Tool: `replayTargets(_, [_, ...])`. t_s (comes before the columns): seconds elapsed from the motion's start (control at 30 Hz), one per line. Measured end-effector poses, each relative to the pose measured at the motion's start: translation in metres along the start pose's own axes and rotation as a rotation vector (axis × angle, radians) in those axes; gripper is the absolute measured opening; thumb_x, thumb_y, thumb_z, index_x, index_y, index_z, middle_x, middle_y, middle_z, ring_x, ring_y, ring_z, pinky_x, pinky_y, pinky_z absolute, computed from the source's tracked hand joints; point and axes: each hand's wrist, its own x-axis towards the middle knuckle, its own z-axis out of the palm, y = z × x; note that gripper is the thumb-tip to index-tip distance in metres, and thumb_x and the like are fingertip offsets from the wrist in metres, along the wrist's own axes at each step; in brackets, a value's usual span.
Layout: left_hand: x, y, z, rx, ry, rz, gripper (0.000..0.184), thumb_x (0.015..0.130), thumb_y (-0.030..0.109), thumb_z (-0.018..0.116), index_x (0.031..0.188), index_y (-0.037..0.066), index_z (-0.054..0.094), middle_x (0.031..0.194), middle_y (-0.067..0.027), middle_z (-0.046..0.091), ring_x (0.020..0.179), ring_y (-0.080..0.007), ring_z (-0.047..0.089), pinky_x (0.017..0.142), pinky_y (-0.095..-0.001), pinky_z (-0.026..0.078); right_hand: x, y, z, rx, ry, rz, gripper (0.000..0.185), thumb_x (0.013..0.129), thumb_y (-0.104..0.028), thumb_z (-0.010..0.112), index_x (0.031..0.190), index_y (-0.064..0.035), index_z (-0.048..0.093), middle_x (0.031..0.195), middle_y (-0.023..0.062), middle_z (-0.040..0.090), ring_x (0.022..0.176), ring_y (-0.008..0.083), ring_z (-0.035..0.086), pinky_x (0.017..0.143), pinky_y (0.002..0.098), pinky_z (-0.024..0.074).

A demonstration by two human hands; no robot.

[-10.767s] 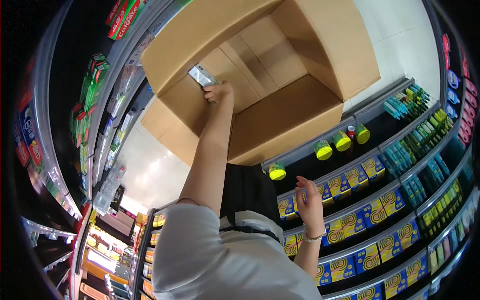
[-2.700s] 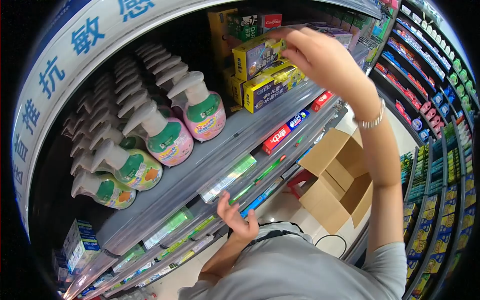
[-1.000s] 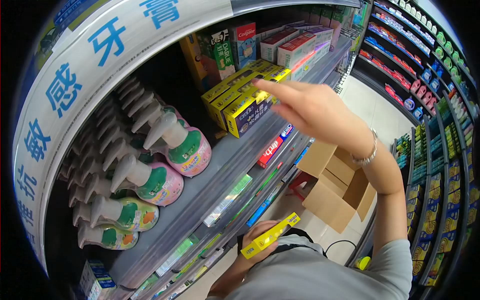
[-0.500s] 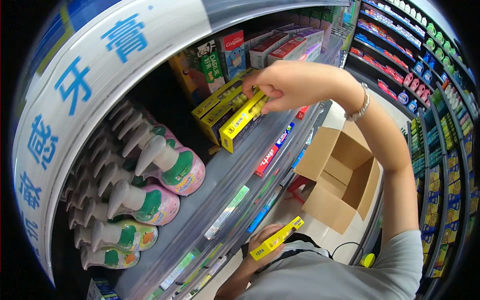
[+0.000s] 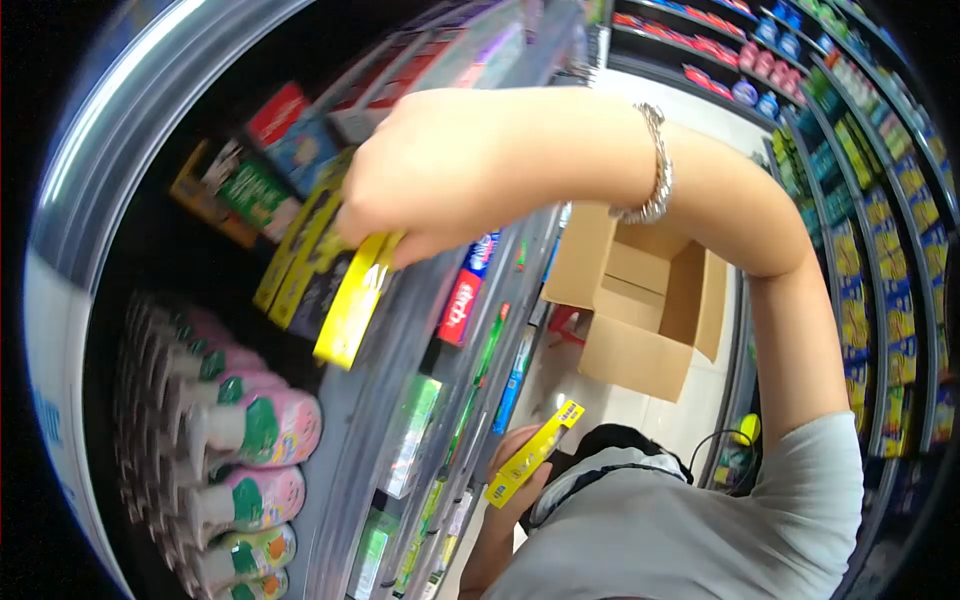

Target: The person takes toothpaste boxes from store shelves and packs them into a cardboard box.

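Note:
My right hand [image 5: 430, 180], with a silver bracelet at the wrist, reaches over the shelf and is closed on a slim yellow box [image 5: 350, 310]. That box is tilted at the shelf's front edge, beside a row of matching yellow-and-dark boxes [image 5: 300, 255]. Close to my body, my left hand [image 5: 517, 462] is wrapped round another slim yellow box [image 5: 535, 455]. Behind the row stand a green Darlie box [image 5: 250, 190] and a blue and red Colgate box [image 5: 293, 135]. My right hand hides part of the row.
Pump bottles [image 5: 265, 425] with pink and green labels fill the shelf at left. An open cardboard box [image 5: 635, 350] stands beyond the shelf edge, above a red stool [image 5: 567, 325]. Price strips [image 5: 415, 430] line the shelf fronts. Stocked shelves [image 5: 870, 270] stand at right.
The view has swung, shifting the shelf leftward and down. The box in my right hand has turned, showing its yellow side, and sits apart from the row. My left hand still holds its box.

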Motion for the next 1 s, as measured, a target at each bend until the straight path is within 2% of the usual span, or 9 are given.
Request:
replayTargets(0.1, [0.009,-0.001,0.008,0.085,-0.040,0.078,0.035,0.074,0.018,0.060,0.103,0.001,0.051,0.101,-0.0140,0.055,0.094,-0.0281,0.053,0.083,-0.0353,0.041,-0.040,-0.015,-0.008,-0.011,0.226,-0.013,0.018,0.069,-0.024,0.062,0.071,-0.0057,0.059,0.062,0.0090,0.058,0.064,0.0274,0.060,0.056,0.0358,0.0486])
replayTargets(0.27, [0.001,-0.027,0.034,0.206,-0.023,-0.299,0.030,0.077,0.013,0.059,0.103,0.002,0.051,0.102,-0.0112,0.053,0.098,-0.0229,0.050,0.086,-0.0327,0.038,-0.156,-0.039,-0.007,0.144,0.385,0.204,0.021,0.067,-0.019,0.064,0.080,-0.0068,0.054,0.080,0.0057,0.050,0.070,0.0224,0.054,0.053,0.0309,0.0446])
replayTargets(0.37, [0.014,-0.047,0.064,0.028,-0.087,-0.459,0.022,0.075,0.006,0.058,0.096,0.000,0.054,0.091,-0.0067,0.058,0.084,-0.0174,0.055,0.076,-0.0313,0.045,-0.251,-0.064,0.006,0.445,0.367,0.537,0.024,0.068,-0.019,0.064,0.083,-0.0043,0.052,0.078,0.0082,0.049,0.072,0.0264,0.052,0.059,0.0345,0.0435])
replayTargets(0.47, [0.046,-0.005,0.129,0.032,-0.053,-0.312,0.016,0.077,0.009,0.058,0.091,0.001,0.055,0.086,-0.0059,0.056,0.079,-0.0154,0.055,0.071,-0.0304,0.045,-0.353,-0.103,0.042,0.699,0.420,0.918,0.024,0.069,-0.019,0.066,0.082,-0.0024,0.054,0.073,0.0063,0.051,0.065,0.0166,0.050,0.055,0.0262,0.0411])
replayTargets(0.63, [0.040,0.015,0.242,-0.108,-0.217,-0.507,0.030,0.085,0.023,0.052,0.106,0.002,0.048,0.098,-0.0038,0.053,0.091,-0.0111,0.048,0.079,-0.0279,0.040,-0.488,-0.193,0.079,1.052,0.517,1.221,0.021,0.072,-0.015,0.064,0.087,-0.0025,0.057,0.080,0.0052,0.058,0.073,0.0126,0.055,0.065,0.0240,0.0437])
replayTargets(0.7, [0.025,-0.002,0.280,-0.202,-0.267,-0.539,0.027,0.087,0.022,0.049,0.104,0.001,0.047,0.092,-0.0058,0.056,0.082,-0.0122,0.053,0.072,-0.0275,0.044,-0.518,-0.227,0.097,1.448,0.793,1.247,0.019,0.077,-0.013,0.062,0.091,-0.0017,0.055,0.083,0.0026,0.058,0.077,0.0091,0.054,0.069,0.0229,0.0438])
replayTargets(0.83, [0.013,0.019,0.360,-0.281,-0.478,-0.533,0.024,0.090,0.022,0.042,0.097,0.000,0.046,0.075,-0.0068,0.056,0.056,-0.0137,0.054,0.050,-0.0257,0.046,-0.557,-0.266,0.132,1.814,0.952,1.269,0.017,0.084,-0.013,0.053,0.094,0.0008,0.052,0.090,0.0024,0.056,0.084,0.0064,0.051,0.074,0.0216,0.0417])
replayTargets(0.93, [0.004,0.025,0.402,-0.286,-0.542,-0.597,0.026,0.092,0.024,0.037,0.104,0.001,0.041,0.080,-0.0059,0.054,0.053,-0.0111,0.051,0.044,-0.0223,0.044,-0.566,-0.268,0.130,1.569,0.973,1.284,0.017,0.086,-0.015,0.048,0.092,-0.0001,0.053,0.092,0.0027,0.054,0.086,0.0064,0.048,0.077,0.0226,0.0397])
replayTargets(1.0, [0.000,0.028,0.422,-0.274,-0.502,-0.629,0.029,0.092,0.027,0.035,0.106,0.002,0.038,0.080,-0.0059,0.054,0.053,-0.0110,0.051,0.044,-0.0222,0.043,-0.575,-0.268,0.143,1.082,1.003,1.405,0.019,0.089,-0.017,0.043,0.096,-0.0007,0.051,0.093,0.0027,0.050,0.088,0.0075,0.046,0.080,0.0241,0.0371])
